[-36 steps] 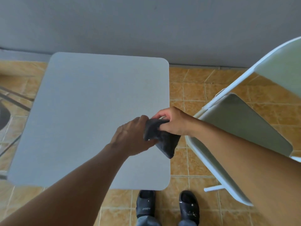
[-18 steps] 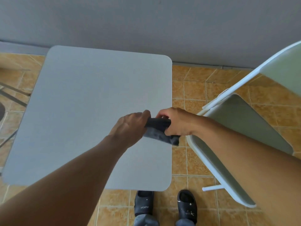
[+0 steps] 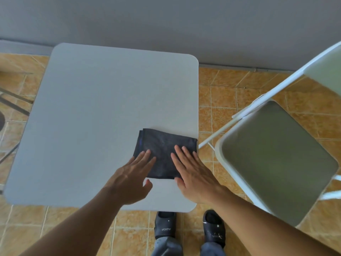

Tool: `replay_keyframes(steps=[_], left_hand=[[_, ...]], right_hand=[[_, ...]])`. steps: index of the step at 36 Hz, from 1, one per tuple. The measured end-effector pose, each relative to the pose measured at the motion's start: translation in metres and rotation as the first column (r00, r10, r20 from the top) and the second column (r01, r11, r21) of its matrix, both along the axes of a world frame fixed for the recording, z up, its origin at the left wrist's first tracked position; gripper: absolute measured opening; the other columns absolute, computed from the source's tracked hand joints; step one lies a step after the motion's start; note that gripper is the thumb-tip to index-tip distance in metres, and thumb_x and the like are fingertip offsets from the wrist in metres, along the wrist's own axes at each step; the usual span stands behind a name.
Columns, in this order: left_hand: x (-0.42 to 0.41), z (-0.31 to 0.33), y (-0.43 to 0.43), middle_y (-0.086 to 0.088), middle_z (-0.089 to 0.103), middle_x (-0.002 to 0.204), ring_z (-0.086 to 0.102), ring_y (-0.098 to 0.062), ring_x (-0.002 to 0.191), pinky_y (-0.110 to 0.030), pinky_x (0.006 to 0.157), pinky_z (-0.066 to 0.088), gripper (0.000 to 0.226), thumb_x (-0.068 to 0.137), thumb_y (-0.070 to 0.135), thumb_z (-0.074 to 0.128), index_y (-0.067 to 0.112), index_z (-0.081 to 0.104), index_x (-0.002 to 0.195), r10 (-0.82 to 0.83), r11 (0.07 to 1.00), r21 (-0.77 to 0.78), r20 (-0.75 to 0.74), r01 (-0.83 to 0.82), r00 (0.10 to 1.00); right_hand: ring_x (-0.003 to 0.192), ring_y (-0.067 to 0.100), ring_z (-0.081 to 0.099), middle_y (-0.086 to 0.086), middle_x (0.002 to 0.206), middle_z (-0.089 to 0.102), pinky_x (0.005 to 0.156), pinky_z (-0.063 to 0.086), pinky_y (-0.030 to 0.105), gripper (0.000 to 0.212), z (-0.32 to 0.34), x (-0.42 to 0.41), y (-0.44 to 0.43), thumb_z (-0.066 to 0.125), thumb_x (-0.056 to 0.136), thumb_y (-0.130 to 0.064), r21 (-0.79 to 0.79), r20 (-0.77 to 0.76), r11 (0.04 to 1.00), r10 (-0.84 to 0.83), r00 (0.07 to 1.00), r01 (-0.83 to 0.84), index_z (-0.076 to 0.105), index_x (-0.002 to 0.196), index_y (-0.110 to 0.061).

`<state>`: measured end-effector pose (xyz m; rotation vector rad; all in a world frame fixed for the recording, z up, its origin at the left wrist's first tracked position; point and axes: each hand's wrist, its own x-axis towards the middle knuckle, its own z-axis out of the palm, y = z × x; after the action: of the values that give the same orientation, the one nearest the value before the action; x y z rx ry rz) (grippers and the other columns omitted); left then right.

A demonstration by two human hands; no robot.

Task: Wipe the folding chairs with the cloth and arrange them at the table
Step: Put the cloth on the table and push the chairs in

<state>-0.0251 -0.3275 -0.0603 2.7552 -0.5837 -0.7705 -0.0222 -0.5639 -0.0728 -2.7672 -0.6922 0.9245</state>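
A grey wall (image 3: 166, 24) runs across the top of the view, and an orange tiled floor (image 3: 223, 100) spreads below it. A pale grey table (image 3: 96, 108) with rounded corners stands against the wall and fills the left and middle of the view. To its right stands an unfolded white folding chair (image 3: 239, 182) with a grey-green seat; its near front corner sits just beside the table's right edge, and its backrest reaches up to the top right. A few dark metal bars (image 3: 13, 103) show at the far left edge; what they belong to cannot be told.

The dark cloth (image 3: 164, 143) lies folded flat on the table, in the near right part of the top, with its right corner reaching the table's right edge. Both hands rest on it with straight, spread fingers and grip nothing. The left hand (image 3: 132, 179) has its fingertips on the cloth's near left part, with the thumb over bare tabletop. The right hand (image 3: 193, 175) lies with its fingers on the cloth's near right part and its palm over the table beside the edge.

Two dark slip-on shoes (image 3: 165, 225) stand on the tiles just below the table's near edge.
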Motion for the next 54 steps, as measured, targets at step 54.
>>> replay_keyframes(steps=[54], left_hand=[[-0.115, 0.348, -0.553, -0.011, 0.011, 0.162, 0.012, -0.023, 0.149, -0.041, 0.120, 0.015, 0.066, 0.100, 0.045, 0.027, 0.007, 0.016, 0.152, -0.033, 0.991, 0.132, 0.085, 0.021, 0.996]], right_hand=[[0.155, 0.016, 0.013, -0.006, 0.169, 0.010, 0.122, 0.027, 0.043, 0.067, 0.404, -0.173, -0.548, 0.041, 0.102, -0.009, 0.009, 0.167, 0.894, -0.442, 0.881, 0.447, 0.012, 0.160, -0.025]])
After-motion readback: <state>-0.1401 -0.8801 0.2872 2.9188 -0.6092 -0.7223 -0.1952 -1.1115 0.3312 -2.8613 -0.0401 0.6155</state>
